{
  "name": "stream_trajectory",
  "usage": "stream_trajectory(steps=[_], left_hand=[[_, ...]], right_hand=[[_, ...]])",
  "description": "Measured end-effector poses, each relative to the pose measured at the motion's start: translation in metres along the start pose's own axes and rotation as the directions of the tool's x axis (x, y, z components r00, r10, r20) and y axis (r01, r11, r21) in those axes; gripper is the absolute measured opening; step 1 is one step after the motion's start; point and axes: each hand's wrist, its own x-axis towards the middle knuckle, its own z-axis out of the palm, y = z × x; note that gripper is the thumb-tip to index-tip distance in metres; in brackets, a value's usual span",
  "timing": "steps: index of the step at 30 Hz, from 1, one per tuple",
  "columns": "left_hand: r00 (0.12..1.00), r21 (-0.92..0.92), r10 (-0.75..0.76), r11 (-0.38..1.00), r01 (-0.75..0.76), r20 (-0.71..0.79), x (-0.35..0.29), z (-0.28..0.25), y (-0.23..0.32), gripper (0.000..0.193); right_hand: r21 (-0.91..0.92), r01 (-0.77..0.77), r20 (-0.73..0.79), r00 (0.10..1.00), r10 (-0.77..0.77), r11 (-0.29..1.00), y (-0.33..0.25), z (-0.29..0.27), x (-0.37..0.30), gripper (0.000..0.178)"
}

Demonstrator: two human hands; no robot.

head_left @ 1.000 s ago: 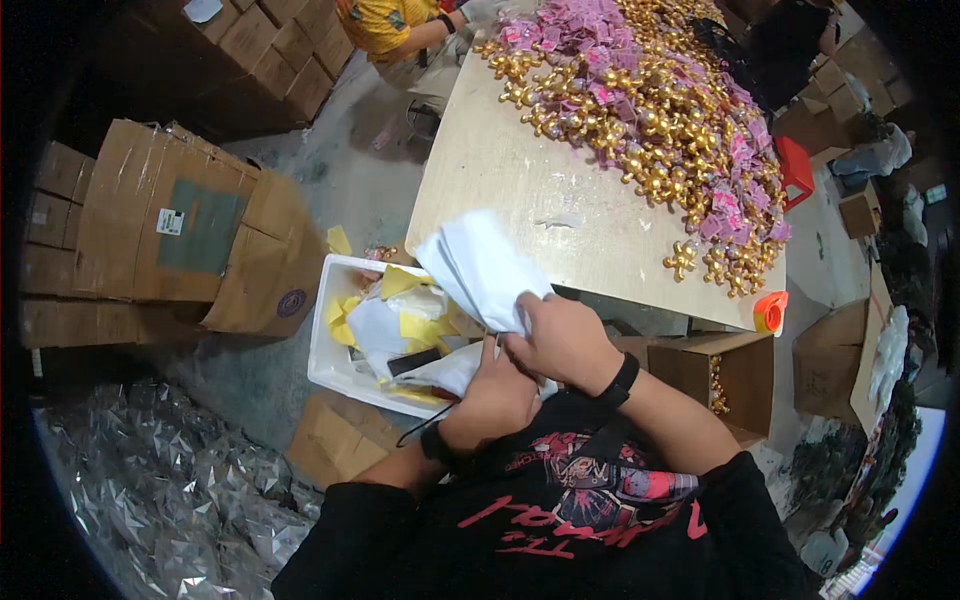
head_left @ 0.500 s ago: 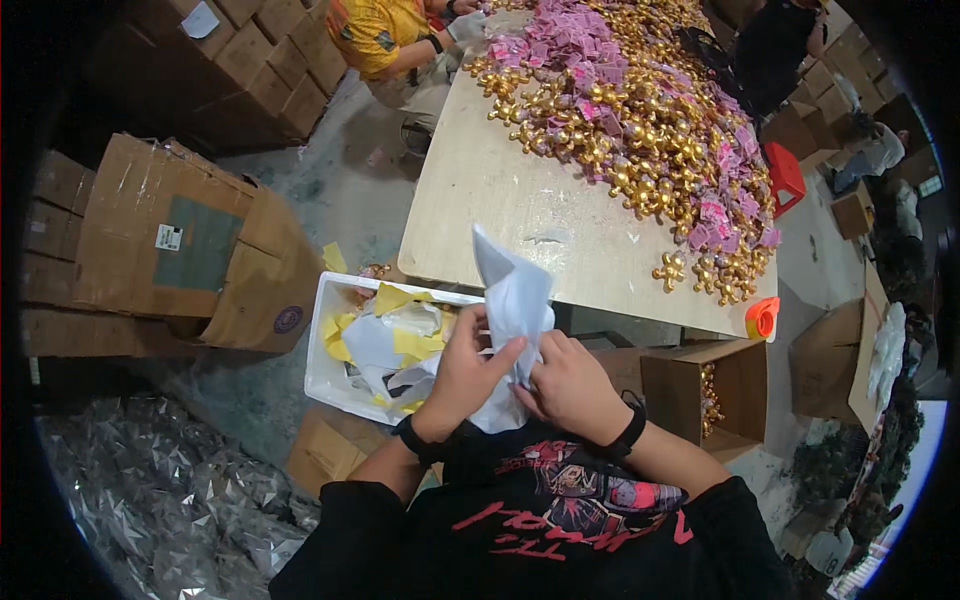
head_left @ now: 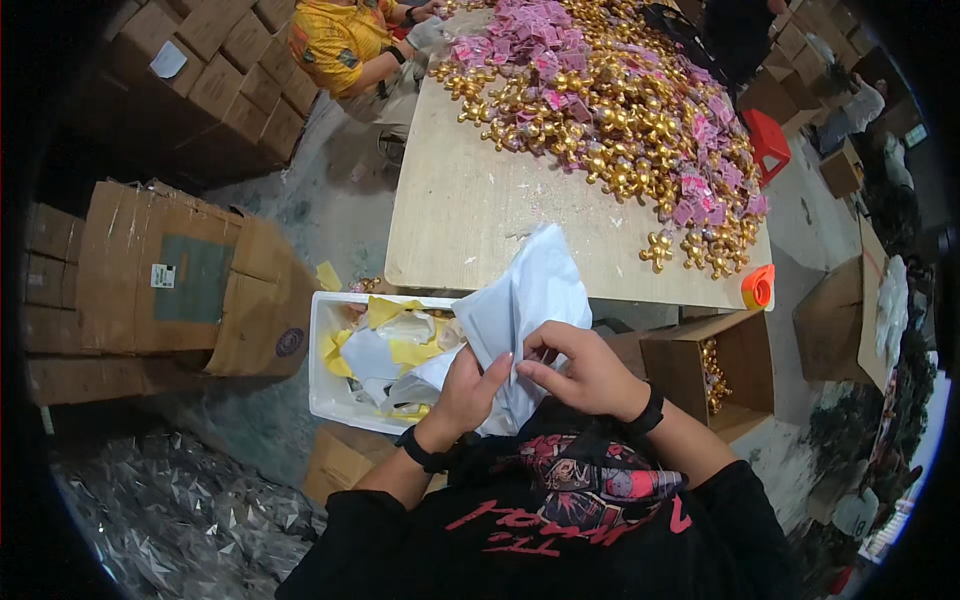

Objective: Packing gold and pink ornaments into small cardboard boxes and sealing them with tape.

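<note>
Both hands hold a thin white plastic bag (head_left: 545, 275) in front of my chest, near the table's front edge. My left hand (head_left: 462, 395) is closed on its left side, thumb pressed on the film. Opposite, my right hand (head_left: 585, 372) pinches the other side between thumb and fingers. The bag is spread and creased, with its far corner rising toward the table (head_left: 450, 200). Left of my hands stands a white foam box (head_left: 318, 350) with yellow and white scraps (head_left: 400, 350) inside.
A heap of gold balloon-animal-shaped trinkets (head_left: 610, 140) with pink cards (head_left: 530, 40) covers the table's far part. Orange tape (head_left: 758, 287) sits at its right corner. An open carton (head_left: 690, 375) stands below. Across the table is a person in a yellow shirt (head_left: 340, 45).
The bag has gone from narrow and folded to spread wider, leaning to the right. My right hand has shifted slightly up and away from the left. The view has moved a little.
</note>
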Motion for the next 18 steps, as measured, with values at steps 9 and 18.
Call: stream_trajectory(steps=[9, 18], left_hand=[[0.998, 0.023, -0.024, 0.999, 0.023, 0.062, -0.001, 0.006, 0.0, 0.038], [0.999, 0.073, 0.003, 0.997, -0.005, 0.04, 0.003, 0.009, -0.004, 0.038]], right_hand=[[0.093, 0.0, -0.109, 0.994, 0.01, 0.996, -0.015, -0.004, -0.004, 0.023], [0.15, -0.094, -0.034, 0.994, 0.1, 0.984, -0.01, -0.011, -0.004, 0.022]])
